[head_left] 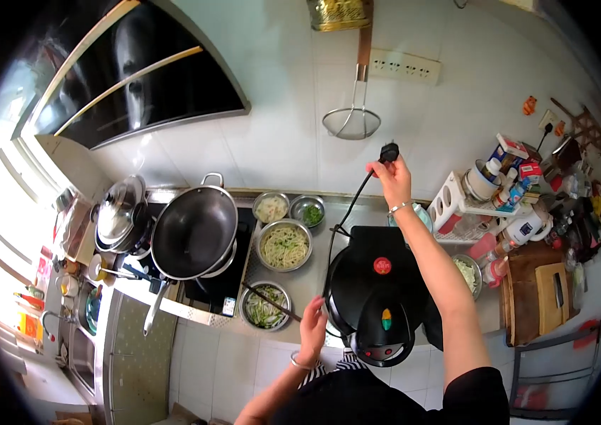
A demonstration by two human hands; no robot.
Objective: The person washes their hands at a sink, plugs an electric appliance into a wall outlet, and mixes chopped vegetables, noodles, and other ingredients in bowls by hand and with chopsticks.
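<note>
My right hand (394, 177) is raised toward the wall, its fingers closed around a black power plug (389, 151). From the plug a black cord (352, 205) hangs down to the left side of a black electric griddle (357, 262) with its lid down. My left hand (312, 327) is beside the griddle's left edge, closed on dark chopsticks (272, 303), whose tips reach left over a metal bowl of sliced vegetables (265, 309). Behind it stands a bowl of noodles or shredded strips (285, 245). Above my right hand, a power strip (405, 66) is fixed to the tiles.
A wok (194, 234) sits on the stove at left, beside a lidded pot (118, 216). Small bowls with pale food (271, 208) and chopped greens (312, 214) stand near the wall. A strainer (352, 122) hangs above. At right are a condiment rack (449, 202) and cutting boards (534, 297).
</note>
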